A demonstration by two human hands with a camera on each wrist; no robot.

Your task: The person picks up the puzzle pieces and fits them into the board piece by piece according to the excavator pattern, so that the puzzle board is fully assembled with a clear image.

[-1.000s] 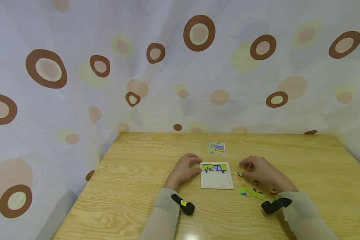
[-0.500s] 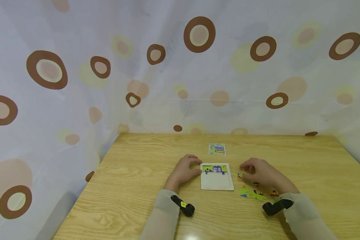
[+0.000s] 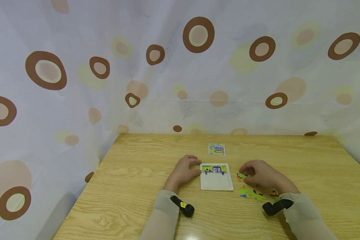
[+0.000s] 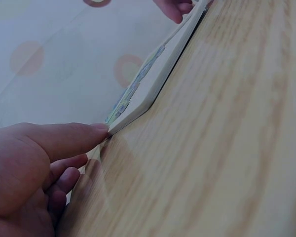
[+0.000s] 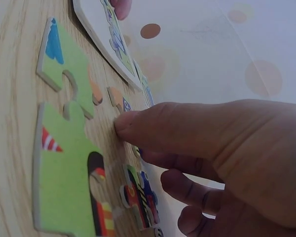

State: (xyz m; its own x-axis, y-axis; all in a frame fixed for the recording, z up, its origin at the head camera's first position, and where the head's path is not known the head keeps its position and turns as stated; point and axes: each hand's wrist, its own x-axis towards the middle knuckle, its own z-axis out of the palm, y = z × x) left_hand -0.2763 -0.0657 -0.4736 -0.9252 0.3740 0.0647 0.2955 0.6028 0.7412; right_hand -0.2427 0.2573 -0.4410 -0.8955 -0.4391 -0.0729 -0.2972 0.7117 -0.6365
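Observation:
In the head view, a white puzzle tray [image 3: 216, 183] lies on the table, a strip of joined pieces [image 3: 215, 169] showing a purple vehicle on green along its top. My left hand [image 3: 183, 171] rests at the tray's left side. Its straight thumb [image 4: 79, 138] touches the tray's edge in the left wrist view. Right of the tray, my right hand [image 3: 262, 173] pinches a small green puzzle piece [image 3: 242, 175] between thumb and forefinger. The right wrist view mostly hides this piece behind the thumb [image 5: 153, 123]; an orange-and-blue piece [image 5: 117, 98] shows beyond the thumb tip.
Several loose puzzle pieces [image 3: 258, 195] lie below my right hand; a green one with a red-striped cone [image 5: 64, 168] is close to the right wrist camera. A picture card [image 3: 216, 149] of the vehicle lies behind the tray. A patterned cloth [image 3: 156, 110] hangs behind the table [image 3: 132, 186].
My right thumb and forefinger have come down onto a piece, and its green face now shows between them. My left hand and the tray have stayed in place.

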